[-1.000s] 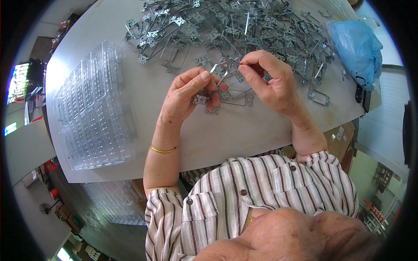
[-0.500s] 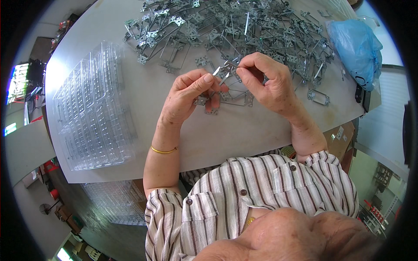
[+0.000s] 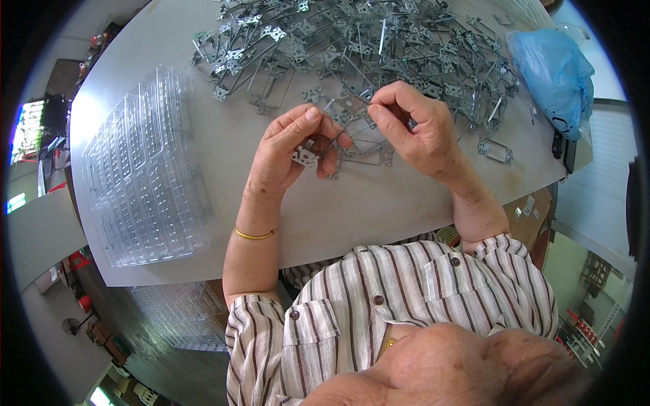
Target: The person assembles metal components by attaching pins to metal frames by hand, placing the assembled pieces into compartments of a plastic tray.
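Observation:
My left hand is closed around a silvery metal bracket frame with thin rods. Its flat, cut-out end plate shows below the thumb, and a rod sticks out past the fingertips toward the right. My right hand pinches a small metal piece at the thumb and forefinger; its shape is mostly covered by the fingers. The two hands are a short way apart above the table. Between and beneath them lies another rectangular bracket frame with plates at its ends.
A big tangled pile of similar brackets spreads across the far side. Clear plastic blister trays are stacked at the left of the white table. On the right are a blue plastic bag and a single bracket.
My left hand has drawn slightly left, away from the right fingertips, and the bracket in it has turned so its end plate shows more. The right hand stays nearly still.

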Tool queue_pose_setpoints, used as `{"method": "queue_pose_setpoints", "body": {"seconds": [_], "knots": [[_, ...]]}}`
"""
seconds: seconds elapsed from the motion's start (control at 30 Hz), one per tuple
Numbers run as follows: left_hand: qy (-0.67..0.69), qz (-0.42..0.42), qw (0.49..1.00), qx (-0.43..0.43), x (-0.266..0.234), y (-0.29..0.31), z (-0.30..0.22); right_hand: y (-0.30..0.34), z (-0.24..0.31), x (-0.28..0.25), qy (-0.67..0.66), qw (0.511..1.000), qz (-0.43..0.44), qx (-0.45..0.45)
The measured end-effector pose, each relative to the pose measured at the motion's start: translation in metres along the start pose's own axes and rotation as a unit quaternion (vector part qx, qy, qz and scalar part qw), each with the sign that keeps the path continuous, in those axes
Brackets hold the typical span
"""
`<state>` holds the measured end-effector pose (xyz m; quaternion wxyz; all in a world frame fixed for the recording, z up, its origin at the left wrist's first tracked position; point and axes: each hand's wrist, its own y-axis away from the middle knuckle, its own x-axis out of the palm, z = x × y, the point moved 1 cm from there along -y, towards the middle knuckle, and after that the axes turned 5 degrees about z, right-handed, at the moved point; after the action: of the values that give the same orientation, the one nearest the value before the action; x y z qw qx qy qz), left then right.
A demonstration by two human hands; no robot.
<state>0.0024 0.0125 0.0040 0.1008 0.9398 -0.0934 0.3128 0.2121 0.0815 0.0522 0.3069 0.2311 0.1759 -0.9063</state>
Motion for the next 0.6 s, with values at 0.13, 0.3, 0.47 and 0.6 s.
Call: {"method": "queue_pose_setpoints", "body": {"seconds": [0.13,0.3,0.47,0.6], "knots": [[-0.024,0.003,1.000,0.006,0.0000,-0.0005,0.0014,-0.0006,-0.0006,0.0019,0.004,1.000,-0.016,-0.009],[-0.037,0.003,0.999,-0.001,-0.0013,0.0008,0.0017,-0.0011,-0.0006,0.0027,-0.002,1.000,-0.012,-0.008],[-0.022,0.010,1.000,-0.006,0.0018,0.0004,-0.0006,0.0000,-0.0011,0.0029,-0.012,1.000,-0.010,0.012],[0.065,0.029,0.997,-0.009,0.0022,-0.0017,0.0004,0.0003,-0.0029,0.0029,-0.084,0.996,-0.027,0.019]]}}
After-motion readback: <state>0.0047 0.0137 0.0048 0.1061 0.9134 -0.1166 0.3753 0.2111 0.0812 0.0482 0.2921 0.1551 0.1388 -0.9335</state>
